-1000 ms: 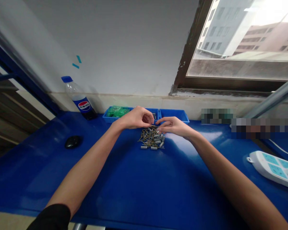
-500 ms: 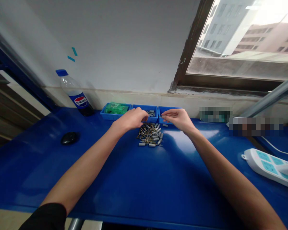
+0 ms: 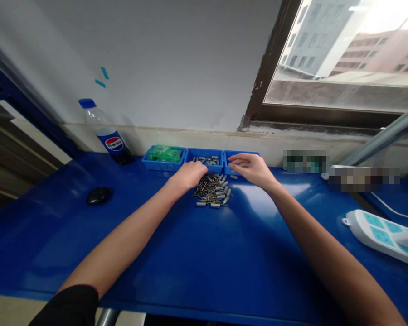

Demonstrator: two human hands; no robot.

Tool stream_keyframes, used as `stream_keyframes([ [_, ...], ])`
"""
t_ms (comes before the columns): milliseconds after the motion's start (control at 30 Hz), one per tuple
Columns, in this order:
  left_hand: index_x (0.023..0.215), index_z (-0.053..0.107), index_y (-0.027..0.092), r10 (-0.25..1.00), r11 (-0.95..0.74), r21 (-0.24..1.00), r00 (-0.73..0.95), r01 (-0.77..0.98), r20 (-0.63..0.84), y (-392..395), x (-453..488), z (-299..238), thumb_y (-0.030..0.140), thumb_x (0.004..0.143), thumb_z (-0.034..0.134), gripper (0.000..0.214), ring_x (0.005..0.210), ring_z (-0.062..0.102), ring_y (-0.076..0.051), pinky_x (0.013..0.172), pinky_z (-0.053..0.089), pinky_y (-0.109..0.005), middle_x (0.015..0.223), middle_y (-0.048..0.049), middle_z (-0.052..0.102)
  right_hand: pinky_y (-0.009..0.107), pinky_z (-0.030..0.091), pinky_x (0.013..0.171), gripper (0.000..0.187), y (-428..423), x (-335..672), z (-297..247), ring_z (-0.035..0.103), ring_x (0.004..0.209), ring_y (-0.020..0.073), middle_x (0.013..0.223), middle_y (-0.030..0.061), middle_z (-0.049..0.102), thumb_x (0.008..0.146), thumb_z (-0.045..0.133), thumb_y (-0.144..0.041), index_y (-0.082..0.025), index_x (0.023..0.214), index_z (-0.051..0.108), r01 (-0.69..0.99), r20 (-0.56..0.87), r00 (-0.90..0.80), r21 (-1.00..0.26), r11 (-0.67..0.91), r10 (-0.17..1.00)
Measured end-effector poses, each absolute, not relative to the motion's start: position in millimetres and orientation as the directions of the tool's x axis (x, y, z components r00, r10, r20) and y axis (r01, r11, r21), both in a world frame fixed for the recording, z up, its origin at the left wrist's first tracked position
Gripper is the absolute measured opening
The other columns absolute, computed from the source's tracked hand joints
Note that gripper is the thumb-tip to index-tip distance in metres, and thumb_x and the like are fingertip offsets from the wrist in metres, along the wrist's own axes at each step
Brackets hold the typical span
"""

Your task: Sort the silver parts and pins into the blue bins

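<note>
A pile of small metal parts [image 3: 213,190], thin golden pins mixed with short grey cylinders, lies on the blue table [image 3: 204,262] in front of three small blue bins. My left hand [image 3: 188,174] rests at the pile's left edge, knuckles up and fingers curled down into the parts; what they hold, if anything, is hidden. My right hand [image 3: 250,167] hovers over the right bin [image 3: 231,157], fingers stretched out and slightly spread. The middle bin [image 3: 206,160] holds several grey cylinders. The left bin [image 3: 163,156] holds green parts.
A cola bottle [image 3: 105,133] with a blue cap stands at the back left against the wall. A black mouse [image 3: 98,195] lies left of my left arm. A white power strip [image 3: 382,233] with a cable sits at the right edge. A window is at the upper right.
My left hand has dropped from the middle bin down to the pile's left edge. My right hand has moved from the pile up to the right bin and its fingers have spread.
</note>
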State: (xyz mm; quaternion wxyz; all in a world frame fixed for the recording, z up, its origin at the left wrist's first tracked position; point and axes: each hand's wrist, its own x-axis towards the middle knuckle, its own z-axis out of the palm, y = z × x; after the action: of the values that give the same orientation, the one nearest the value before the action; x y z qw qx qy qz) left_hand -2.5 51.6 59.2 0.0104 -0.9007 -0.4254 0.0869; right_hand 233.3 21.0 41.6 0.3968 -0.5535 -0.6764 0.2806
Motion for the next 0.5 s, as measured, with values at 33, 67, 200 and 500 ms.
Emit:
stream_keyframes([
  [33, 0.108, 0.077, 0.014, 0.767, -0.639, -0.097, 0.623, 0.763, -0.157, 52, -3, 59, -0.001, 0.085, 0.056, 0.034, 0.105, 0.075, -0.034, 0.084, 0.054, -0.037, 0.107, -0.02, 0.076, 0.031, 0.063, 0.069, 0.028, 21, 233, 41, 0.079, 0.076, 0.0229, 0.089, 0.0094, 0.081, 0.081, 0.068, -0.027, -0.014, 0.104, 0.078, 0.522, 0.22, -0.084, -0.821, 0.231, 0.972],
  [67, 0.108, 0.077, 0.014, 0.766, -0.639, -0.101, 0.621, 0.762, -0.165, 52, -4, 60, -0.001, 0.083, 0.059, 0.034, 0.104, 0.075, -0.034, 0.084, 0.054, -0.036, 0.107, -0.0199, 0.076, 0.031, 0.063, 0.069, 0.027, 20, 233, 41, 0.079, 0.076, 0.0227, 0.088, 0.0091, 0.081, 0.081, 0.068, -0.026, -0.015, 0.104, 0.078, 0.521, 0.214, -0.096, -0.821, 0.233, 0.972],
  [200, 0.114, 0.079, 0.016, 0.748, -0.656, -0.022, 0.647, 0.754, -0.147, 58, -10, 68, 0.002, 0.077, 0.065, 0.043, 0.096, 0.075, -0.028, 0.081, 0.053, -0.032, 0.105, -0.015, 0.078, 0.032, 0.063, 0.073, 0.026, 20, 233, 39, 0.079, 0.077, 0.0229, 0.087, 0.0087, 0.081, 0.081, 0.068, -0.026, -0.015, 0.103, 0.078, 0.523, 0.19, -0.149, -0.818, 0.24, 0.971],
  [500, 0.101, 0.077, 0.011, 0.617, -0.69, 0.592, 0.766, 0.416, 0.181, 64, -9, 76, 0.006, 0.074, 0.063, 0.031, 0.074, 0.07, -0.014, 0.07, 0.053, -0.023, 0.086, -0.0059, 0.077, 0.031, 0.062, 0.07, 0.028, 18, 231, 40, 0.077, 0.073, 0.0205, 0.083, 0.0071, 0.081, 0.082, 0.075, -0.033, -0.017, 0.104, 0.08, 0.447, 0.055, -0.279, -0.876, 0.18, 0.959],
])
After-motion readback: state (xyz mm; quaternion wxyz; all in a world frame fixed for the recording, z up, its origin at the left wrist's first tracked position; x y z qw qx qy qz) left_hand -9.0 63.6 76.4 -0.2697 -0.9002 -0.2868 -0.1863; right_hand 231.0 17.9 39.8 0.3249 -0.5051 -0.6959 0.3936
